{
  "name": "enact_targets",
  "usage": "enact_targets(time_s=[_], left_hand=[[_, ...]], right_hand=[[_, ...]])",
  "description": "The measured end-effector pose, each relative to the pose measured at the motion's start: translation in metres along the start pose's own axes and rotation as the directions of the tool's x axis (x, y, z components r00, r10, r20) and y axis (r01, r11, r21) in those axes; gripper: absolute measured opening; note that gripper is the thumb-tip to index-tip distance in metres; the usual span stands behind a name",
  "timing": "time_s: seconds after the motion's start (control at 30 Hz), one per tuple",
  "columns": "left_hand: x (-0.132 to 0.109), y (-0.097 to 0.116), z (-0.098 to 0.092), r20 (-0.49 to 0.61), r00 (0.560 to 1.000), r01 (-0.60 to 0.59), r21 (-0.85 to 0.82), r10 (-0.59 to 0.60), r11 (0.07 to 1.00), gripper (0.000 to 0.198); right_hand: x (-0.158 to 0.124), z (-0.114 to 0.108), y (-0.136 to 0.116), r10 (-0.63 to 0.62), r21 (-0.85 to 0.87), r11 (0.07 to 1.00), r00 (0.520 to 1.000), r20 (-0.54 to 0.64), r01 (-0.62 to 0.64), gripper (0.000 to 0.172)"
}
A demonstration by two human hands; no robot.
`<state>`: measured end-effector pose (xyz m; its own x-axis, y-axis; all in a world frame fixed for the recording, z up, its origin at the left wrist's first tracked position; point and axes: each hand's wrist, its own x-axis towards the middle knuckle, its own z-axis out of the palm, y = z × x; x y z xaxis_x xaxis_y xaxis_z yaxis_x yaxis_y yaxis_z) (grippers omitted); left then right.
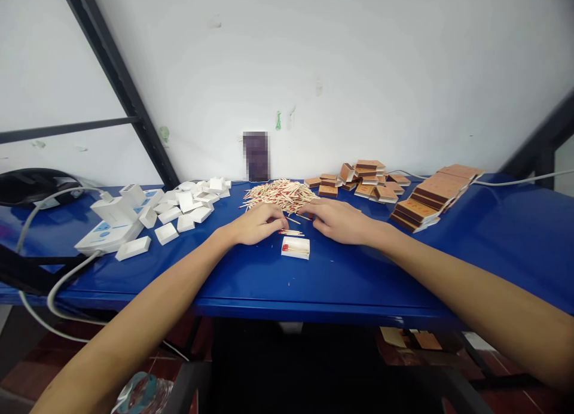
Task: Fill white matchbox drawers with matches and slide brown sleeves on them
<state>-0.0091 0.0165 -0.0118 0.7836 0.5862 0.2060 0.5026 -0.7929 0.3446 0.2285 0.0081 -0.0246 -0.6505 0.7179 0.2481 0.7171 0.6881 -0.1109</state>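
My left hand (262, 224) rests at the near left side of a heap of red-tipped matches (282, 192). Its thumb and fingers are drawn together, and whatever they pinch is hidden. My right hand (338, 221) lies at the heap's near right side, fingers bent down, thumb apart from them, and a loose match close to the fingertips. Between the hands, a few matches (293, 233) lie in a small row by my left fingertips. Just nearer stands an open white matchbox tray (295, 255) with some matches inside.
White empty trays (195, 207) are scattered on the left, beside a white power strip (105, 237) with cables. Brown matchbox sleeves (370, 177) are piled at the back right, with a stacked row (437, 192) farther right. The blue table's front edge (314, 309) runs below my forearms.
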Motion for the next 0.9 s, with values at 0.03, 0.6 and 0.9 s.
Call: enact_targets(time_s=[0.03,0.6,0.9], left_hand=[[0.000,-0.001,0.000,-0.003,1.000,-0.001,-0.016,0.001,1.000,0.037],[0.000,-0.021,0.006,-0.039,0.999,0.027,0.293,-0.016,0.956,0.036],[0.000,-0.011,0.006,-0.026,1.000,-0.008,0.241,0.015,0.971,0.036]], right_hand=[[0.000,0.002,0.001,-0.015,0.016,1.000,1.000,-0.001,0.015,0.041],[0.005,0.011,0.011,-0.030,0.019,0.999,0.999,-0.013,0.030,0.029],[0.004,0.011,0.012,-0.017,0.088,0.996,0.999,-0.043,0.021,0.018]])
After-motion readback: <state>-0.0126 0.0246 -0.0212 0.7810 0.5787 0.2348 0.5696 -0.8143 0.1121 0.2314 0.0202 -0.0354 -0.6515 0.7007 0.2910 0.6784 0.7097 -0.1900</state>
